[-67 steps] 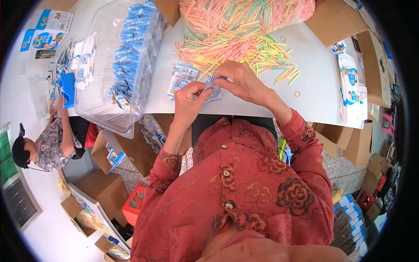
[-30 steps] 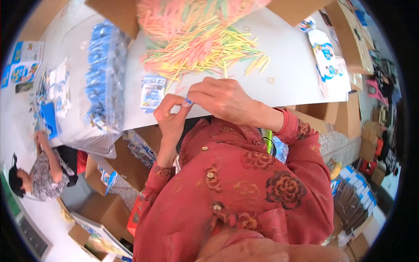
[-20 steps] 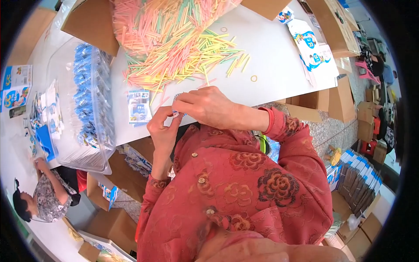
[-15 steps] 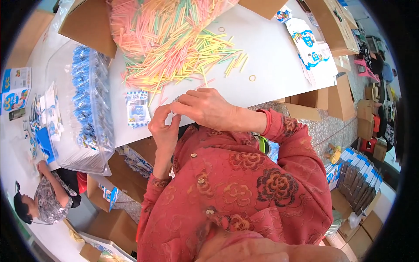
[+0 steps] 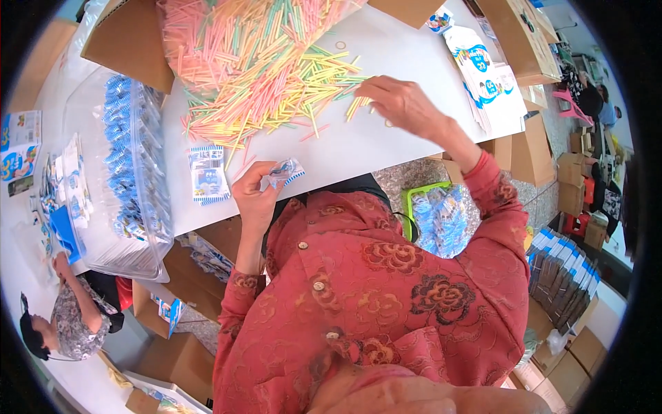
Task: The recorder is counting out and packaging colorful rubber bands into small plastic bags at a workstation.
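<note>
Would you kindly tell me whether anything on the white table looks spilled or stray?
Yes: coloured sticks lie in a loose heap before the clear bag, like a spill, though perhaps tipped out deliberately. A thin ring also lies stray on the table.

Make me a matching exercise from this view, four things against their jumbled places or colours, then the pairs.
Things
1. Crumpled packet
2. Loose sticks
3. Clear tub
4. Green crate

Places or colours
A. Lower than the table
B. Pinched in the left grip
C. Piled in pink, yellow and green
D. At the table's left

Pairs: 1-B; 2-C; 3-D; 4-A
</note>
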The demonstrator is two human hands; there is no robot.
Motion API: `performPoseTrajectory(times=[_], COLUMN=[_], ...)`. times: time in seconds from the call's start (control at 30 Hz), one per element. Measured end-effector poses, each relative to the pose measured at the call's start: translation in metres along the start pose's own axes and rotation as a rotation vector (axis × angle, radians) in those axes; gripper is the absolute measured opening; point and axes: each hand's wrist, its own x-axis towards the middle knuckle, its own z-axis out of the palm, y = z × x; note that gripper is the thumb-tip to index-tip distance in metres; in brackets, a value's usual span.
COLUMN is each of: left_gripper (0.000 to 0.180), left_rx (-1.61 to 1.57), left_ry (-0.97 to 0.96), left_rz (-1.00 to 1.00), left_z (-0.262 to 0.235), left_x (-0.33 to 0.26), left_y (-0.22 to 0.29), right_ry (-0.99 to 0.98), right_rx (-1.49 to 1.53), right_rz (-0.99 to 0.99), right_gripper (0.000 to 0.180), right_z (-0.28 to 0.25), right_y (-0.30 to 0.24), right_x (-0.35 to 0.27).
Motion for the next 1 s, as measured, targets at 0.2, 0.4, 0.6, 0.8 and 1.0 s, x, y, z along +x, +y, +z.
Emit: performPoseTrajectory(times=[0.2, 0.4, 0.6, 0.8, 1.0], left_gripper=[0.017, 0.019, 0.019, 0.018, 0.017], left_rx=[-0.027, -0.012, -0.046, -0.018, -0.029], left_ry=[-0.021, -0.014, 0.006, 0.001, 0.001], left_rz=[0.037, 0.037, -0.011, 0.013, 0.020], left_z=[0.005, 0.002, 0.000, 0.001, 0.002], left_x=[-0.001, -0.002, -0.006, -0.006, -0.005], left_y=[0.001, 0.000, 0.000, -0.003, -0.001], right_ry=[-0.245, -0.220, -0.137, -0.117, -0.285], right_rx=[-0.307, -0.210, -0.086, -0.170, -0.249], right_rz=[-0.121, -0.247, 0.004, 0.110, 0.119], right_gripper=[0.032, 0.017, 0.026, 0.023, 0.032], right_z=[0.009, 0.026, 0.041, 0.046, 0.053], right_y=[0.049, 0.053, 0.029, 0.021, 0.020], right_x=[-0.024, -0.003, 0.011, 0.018, 0.029])
